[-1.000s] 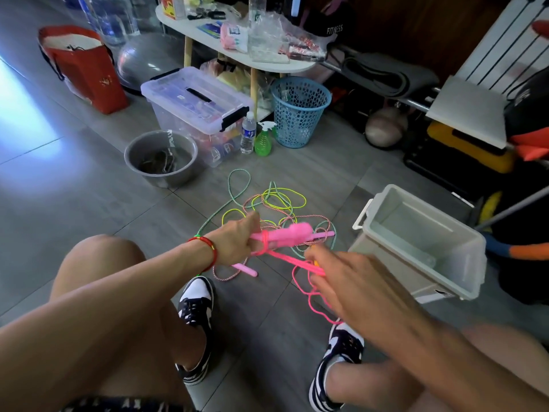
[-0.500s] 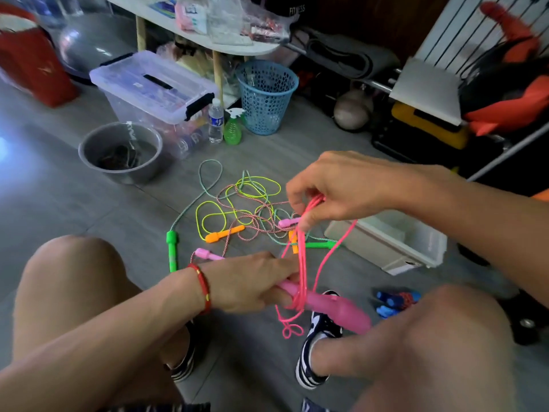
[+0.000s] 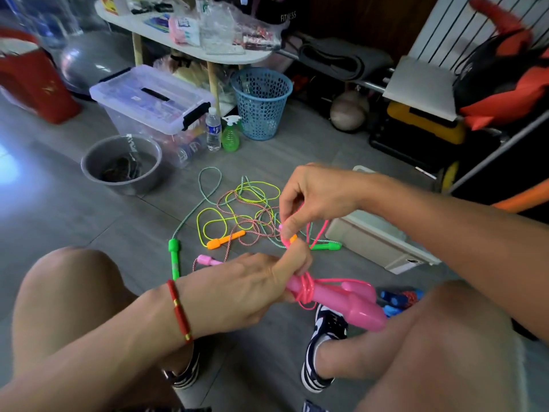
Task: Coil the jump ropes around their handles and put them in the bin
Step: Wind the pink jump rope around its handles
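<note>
My left hand (image 3: 252, 289) grips a pair of pink jump-rope handles (image 3: 350, 304) held together above my right shoe. A few turns of neon pink cord (image 3: 306, 289) wrap the handles near my fingers. My right hand (image 3: 315, 197) pinches the loose pink cord just above them. On the floor beyond lie tangled ropes (image 3: 237, 209) with a green handle (image 3: 174, 257), an orange handle (image 3: 225, 239), a small pink handle (image 3: 206, 260) and another green handle (image 3: 326, 247). The white bin (image 3: 380, 248) sits behind my right forearm, largely hidden.
A blue rope bundle (image 3: 398, 298) lies by my right knee. Further back stand a grey bowl (image 3: 121, 165), a clear lidded box (image 3: 151, 105), a water bottle (image 3: 213, 129), a green spray bottle (image 3: 230, 135) and a blue basket (image 3: 261, 102).
My right hand has come down closer to the handles and more pink cord is wound around them. The hanging loop of cord has shortened.
</note>
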Demonstrator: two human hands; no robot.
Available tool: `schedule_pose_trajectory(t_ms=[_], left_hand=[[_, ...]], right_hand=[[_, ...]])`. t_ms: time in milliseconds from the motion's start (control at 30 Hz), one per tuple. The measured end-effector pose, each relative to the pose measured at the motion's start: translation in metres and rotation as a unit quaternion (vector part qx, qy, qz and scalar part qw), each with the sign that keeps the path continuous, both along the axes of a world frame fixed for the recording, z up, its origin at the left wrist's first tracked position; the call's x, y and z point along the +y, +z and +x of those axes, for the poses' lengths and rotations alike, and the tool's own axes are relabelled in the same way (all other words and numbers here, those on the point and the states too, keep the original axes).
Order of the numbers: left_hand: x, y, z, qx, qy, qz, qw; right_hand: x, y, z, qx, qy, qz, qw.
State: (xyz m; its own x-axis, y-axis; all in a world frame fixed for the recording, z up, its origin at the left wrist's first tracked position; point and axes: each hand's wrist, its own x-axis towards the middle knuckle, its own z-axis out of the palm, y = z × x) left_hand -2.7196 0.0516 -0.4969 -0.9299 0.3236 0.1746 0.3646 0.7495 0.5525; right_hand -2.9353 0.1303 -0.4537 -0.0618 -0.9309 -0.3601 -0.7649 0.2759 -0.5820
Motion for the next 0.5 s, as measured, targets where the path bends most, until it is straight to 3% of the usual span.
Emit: schedule_pose_trajectory(t_ms=[100, 200, 233, 333, 367, 433, 500], left_hand=[[-0.004, -0.007, 0.001, 0.008, 0.027, -0.017, 0.999], [-0.013, -0.014, -0.008, -0.036, 0.124, 0.063, 0.990], [-0.013, -0.011, -0.007, -0.017, 0.103, 0.102, 0.989], [-0.014, 0.004, 0.005, 0.028, 0.083, 0.164, 0.983], [-0.017, 0.005, 0.010, 0.006, 0.106, 0.220, 0.970], [-0.019, -0.012, 0.002, -0.036, 0.155, 0.331, 0.930], [-0.025, -0.027, -0.009, -0.086, 0.196, 0.379, 0.901]], right_hand=[[0.014, -0.029, 0.002, -0.107, -0.021, 0.023, 0.994], [0.036, -0.054, 0.009, -0.192, -0.041, 0.017, 0.980], [0.046, -0.069, 0.008, -0.215, -0.055, 0.017, 0.975], [0.079, -0.106, 0.012, -0.289, -0.193, 0.015, 0.938], [0.087, -0.113, 0.017, -0.296, -0.234, 0.002, 0.926], [0.098, -0.115, 0.040, -0.288, -0.210, -0.042, 0.933], [0.104, -0.111, 0.062, -0.302, -0.214, -0.064, 0.927]])
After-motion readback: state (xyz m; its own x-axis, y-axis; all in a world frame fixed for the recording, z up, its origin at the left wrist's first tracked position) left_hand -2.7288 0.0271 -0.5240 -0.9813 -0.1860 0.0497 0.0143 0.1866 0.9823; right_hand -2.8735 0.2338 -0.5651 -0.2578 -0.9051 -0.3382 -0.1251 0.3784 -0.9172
